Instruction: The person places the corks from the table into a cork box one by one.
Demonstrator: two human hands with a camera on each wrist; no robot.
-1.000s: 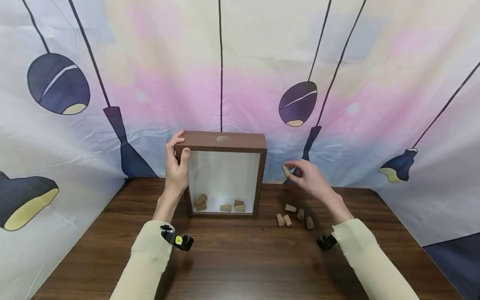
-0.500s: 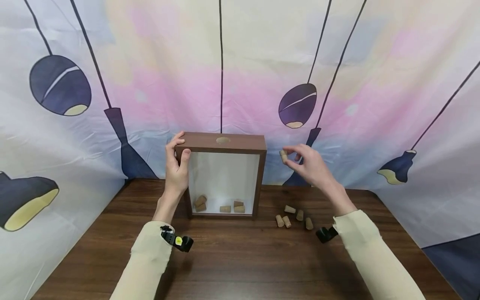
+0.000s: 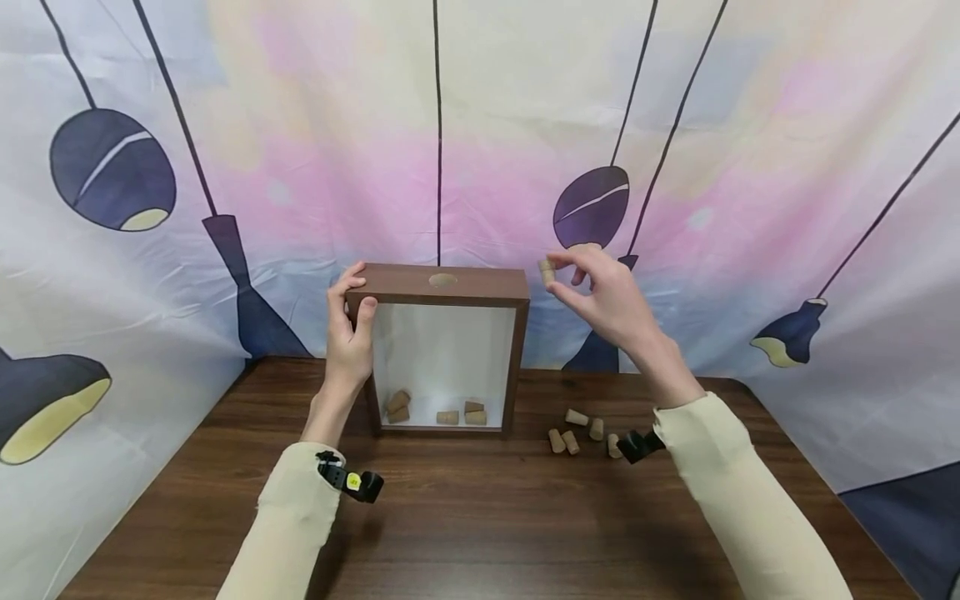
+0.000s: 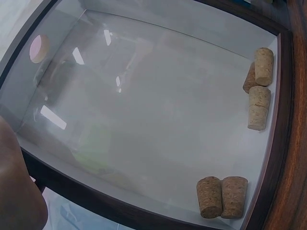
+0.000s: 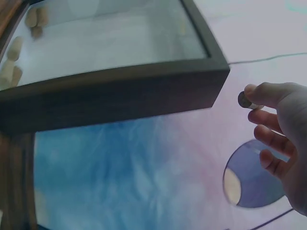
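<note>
Here's the left hand, clamped over the upper left corner of the wooden box, thumb on the front frame, fingers over the top edge. Across the gap, the right hand has thumb and fingertip closed on a cork, and that cork hangs just beside the box's upper right corner, about level with the top face, touching neither edge nor side. The right wrist view confirms it: backdrop shows between corner and cork. And look at the top, where a round hole sits mid-face, a stretch of brown wood separating it from the right edge. Inside, the loose corks lie low, two against the left wall, three toward the right. Outside, five spare corks lie just off the box's right side, one partly hidden by the black wrist camera. In front, brown tabletop stretches between both sleeves.
</note>
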